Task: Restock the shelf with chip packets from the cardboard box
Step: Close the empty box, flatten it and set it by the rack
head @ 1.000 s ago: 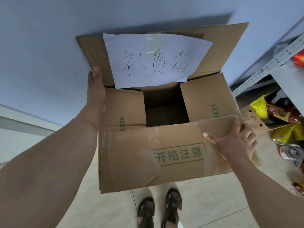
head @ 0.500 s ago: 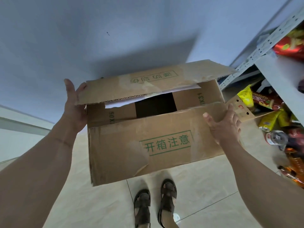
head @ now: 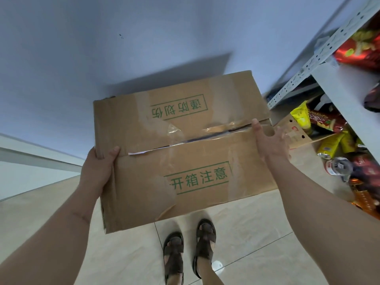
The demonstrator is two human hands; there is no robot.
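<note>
Head view shows me my hands, left hand gripping the cardboard box edge, right hand pressing flat, steadying it closed above the floor, shelf to the right.

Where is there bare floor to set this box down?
Bare tiled floor lies under the brown cardboard box, around the sandalled feet, and leftward to the wall. Crowded right: snack packets below the grey metal shelf.
</note>
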